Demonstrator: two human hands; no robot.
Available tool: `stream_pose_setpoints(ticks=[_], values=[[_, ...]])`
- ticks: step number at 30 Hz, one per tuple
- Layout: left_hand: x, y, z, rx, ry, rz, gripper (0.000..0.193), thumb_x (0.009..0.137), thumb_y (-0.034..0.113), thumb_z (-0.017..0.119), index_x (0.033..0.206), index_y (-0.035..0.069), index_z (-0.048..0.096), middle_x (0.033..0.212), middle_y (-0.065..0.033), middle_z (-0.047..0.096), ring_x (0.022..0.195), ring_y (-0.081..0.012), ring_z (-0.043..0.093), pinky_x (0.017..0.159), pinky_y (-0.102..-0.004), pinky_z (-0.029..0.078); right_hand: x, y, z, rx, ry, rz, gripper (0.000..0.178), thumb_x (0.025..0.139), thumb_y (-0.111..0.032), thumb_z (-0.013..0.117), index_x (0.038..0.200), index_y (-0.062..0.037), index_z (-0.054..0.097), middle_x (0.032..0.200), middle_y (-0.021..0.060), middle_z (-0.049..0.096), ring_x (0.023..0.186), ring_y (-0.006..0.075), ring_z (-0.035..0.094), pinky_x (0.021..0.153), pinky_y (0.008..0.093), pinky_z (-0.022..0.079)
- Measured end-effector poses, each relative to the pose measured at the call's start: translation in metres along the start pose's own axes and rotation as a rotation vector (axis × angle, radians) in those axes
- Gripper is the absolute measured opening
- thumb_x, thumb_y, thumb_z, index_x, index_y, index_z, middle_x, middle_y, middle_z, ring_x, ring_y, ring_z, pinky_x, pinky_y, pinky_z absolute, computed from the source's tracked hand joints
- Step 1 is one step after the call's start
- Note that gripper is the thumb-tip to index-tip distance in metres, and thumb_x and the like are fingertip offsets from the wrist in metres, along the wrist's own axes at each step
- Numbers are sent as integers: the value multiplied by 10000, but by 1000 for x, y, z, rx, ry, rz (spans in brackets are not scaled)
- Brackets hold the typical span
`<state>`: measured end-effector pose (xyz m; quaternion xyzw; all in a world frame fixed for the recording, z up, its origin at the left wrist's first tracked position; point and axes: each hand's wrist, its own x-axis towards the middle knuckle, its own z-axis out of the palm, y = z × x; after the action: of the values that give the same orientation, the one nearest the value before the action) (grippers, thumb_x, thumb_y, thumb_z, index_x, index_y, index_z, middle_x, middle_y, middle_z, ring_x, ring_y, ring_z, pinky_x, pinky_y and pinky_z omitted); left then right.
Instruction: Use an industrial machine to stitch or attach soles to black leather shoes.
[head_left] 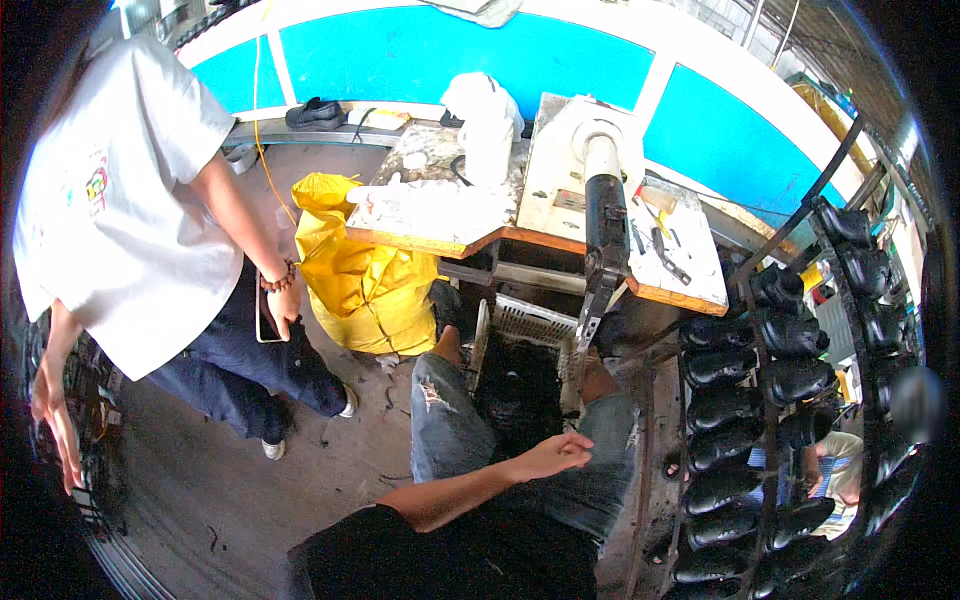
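Observation:
My left arm reaches across my lap, and my left hand point(552, 456) hangs over my right thigh with loosely bent fingers, slightly apart. Nothing shows in it. My right hand is out of view. Between my knees stands a pale plastic crate point(527, 322) with dark contents that I cannot make out. Just beyond my hand rises a post-shaped machine arm point(606, 225), black with a white upper part, in front of a worktable point(440, 240). On the table lie a white bag-like bundle point(485, 120) and a dark hand tool point(668, 255).
A rack of black shoes point(722, 408) stands close on my right. Left of the table slumps a yellow sack point(375, 295). A person in a white shirt point(140, 200) stands at left holding a phone point(268, 318). Another person point(838, 480) shows behind the rack. A black shoe point(316, 114) rests on the far ledge.

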<state>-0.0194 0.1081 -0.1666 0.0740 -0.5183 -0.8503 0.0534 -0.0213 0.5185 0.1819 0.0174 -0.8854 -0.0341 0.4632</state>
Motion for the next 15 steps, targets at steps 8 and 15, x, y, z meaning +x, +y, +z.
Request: stream_pose_setpoints(ticks=[8,15], values=[[-14,115,-15,-525,73,194,1055,851,56,793,1628,121,82,1584,-94,329,1388,-271,429,1059,-435,472,-15,-164,187,1429,-630,256,384,959,-55,538,1337,5,511,1169,106,620,1029,194,602,883,347,531],[-42,202,-26,4,445,434,1041,762,106,885,1582,32,247,1585,-117,329,1422,-225,387,1178,-368,316,-48,-286,277,2050,-1274,762,435,1041,-181,575,1440,-64,447,1405,98,567,1259,277,574,1085,467,464]])
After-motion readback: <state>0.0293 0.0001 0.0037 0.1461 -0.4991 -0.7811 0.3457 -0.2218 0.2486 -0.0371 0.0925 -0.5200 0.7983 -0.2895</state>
